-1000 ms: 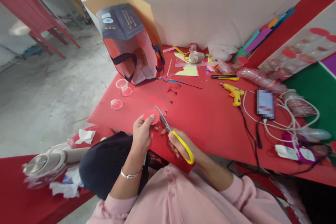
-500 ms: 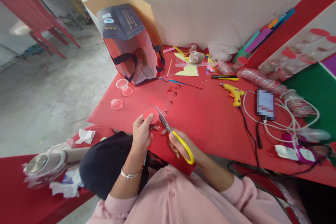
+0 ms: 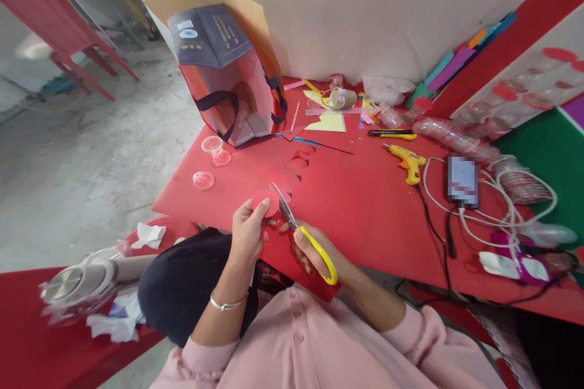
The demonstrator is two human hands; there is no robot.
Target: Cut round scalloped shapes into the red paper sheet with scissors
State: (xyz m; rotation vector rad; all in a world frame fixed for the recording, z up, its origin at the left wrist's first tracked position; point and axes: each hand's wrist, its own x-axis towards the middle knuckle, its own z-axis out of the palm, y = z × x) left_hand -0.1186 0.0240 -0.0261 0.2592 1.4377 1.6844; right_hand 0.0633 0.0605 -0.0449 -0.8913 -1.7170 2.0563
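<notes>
My left hand [image 3: 249, 232] pinches a round piece of red paper [image 3: 266, 201] that is still joined to a larger red sheet [image 3: 292, 255] hanging over the table's near edge. My right hand [image 3: 314, 252] grips yellow-handled scissors [image 3: 301, 231]. Their metal blades point up and left and lie against the right side of the red round piece. Both hands are over the near edge of the red table [image 3: 365, 206].
A shopping bag [image 3: 228, 79] stands at the back left beside small clear cups [image 3: 212, 161]. A yellow glue gun [image 3: 408, 161], a utility knife [image 3: 390, 133], a phone [image 3: 462, 179] with white cables and paper scraps lie to the right. A black bag [image 3: 187, 282] rests on my lap.
The red round piece has shifted a little in my left fingers against the blades. Both hands stay in nearly the same place.
</notes>
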